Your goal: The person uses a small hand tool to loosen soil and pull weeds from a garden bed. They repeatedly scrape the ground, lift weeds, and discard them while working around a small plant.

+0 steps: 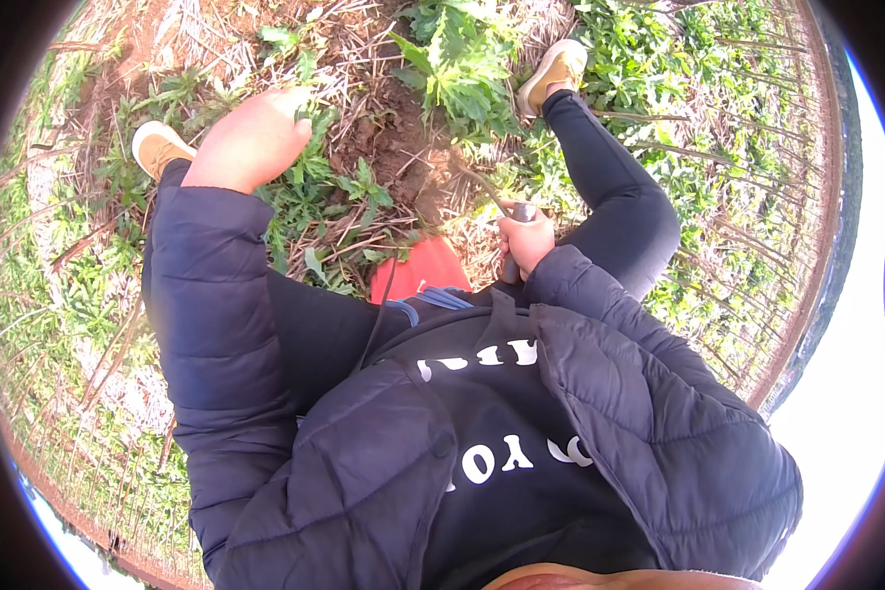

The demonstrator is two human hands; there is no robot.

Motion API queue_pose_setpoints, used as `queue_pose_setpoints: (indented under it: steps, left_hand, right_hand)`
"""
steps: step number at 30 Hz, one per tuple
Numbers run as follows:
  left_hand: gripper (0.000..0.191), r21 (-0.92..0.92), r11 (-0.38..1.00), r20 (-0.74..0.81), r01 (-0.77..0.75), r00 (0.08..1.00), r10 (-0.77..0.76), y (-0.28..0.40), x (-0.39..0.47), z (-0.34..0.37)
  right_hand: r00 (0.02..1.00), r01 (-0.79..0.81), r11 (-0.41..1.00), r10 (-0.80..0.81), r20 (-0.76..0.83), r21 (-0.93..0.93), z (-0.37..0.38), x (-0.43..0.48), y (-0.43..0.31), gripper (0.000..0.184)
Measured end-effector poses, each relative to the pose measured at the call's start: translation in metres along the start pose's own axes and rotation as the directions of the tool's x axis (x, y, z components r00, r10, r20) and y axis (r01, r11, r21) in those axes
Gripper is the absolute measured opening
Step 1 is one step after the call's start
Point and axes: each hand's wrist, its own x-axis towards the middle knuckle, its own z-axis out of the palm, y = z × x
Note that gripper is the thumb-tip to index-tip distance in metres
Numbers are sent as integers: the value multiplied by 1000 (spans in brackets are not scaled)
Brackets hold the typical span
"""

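Note:
At the upper left, my left hand hangs over green leafy plants; its fingers are washed out by sunlight, so any grip is hard to make out. My right hand, near my right thigh, is closed around the dark handle of a tool, whose kind I cannot tell. A thin brown stem or rod slants from beside that hand toward the soil. A red object, partly hidden by my clothes, lies between my legs with blue straps or cord at its near side.
Disturbed brown soil and dry straw lie between my tan shoes. A large leafy plant stands near the right shoe. Thin woody stems stick out among the green growth on the right.

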Motion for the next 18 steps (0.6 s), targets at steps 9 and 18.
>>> queue_pose_setpoints:
  steps: [9,18]
  left_hand:
    - [42,32,997,137,75,987,-79,4,6,-1]
    - [41,37,997,80,70,994,-72,4,4,-7]
  right_hand:
    - [999,30,998,-32,-33,-55,34,46,9,36]
    - [956,-273,874,294,9,402,-32,-10,-27,32]
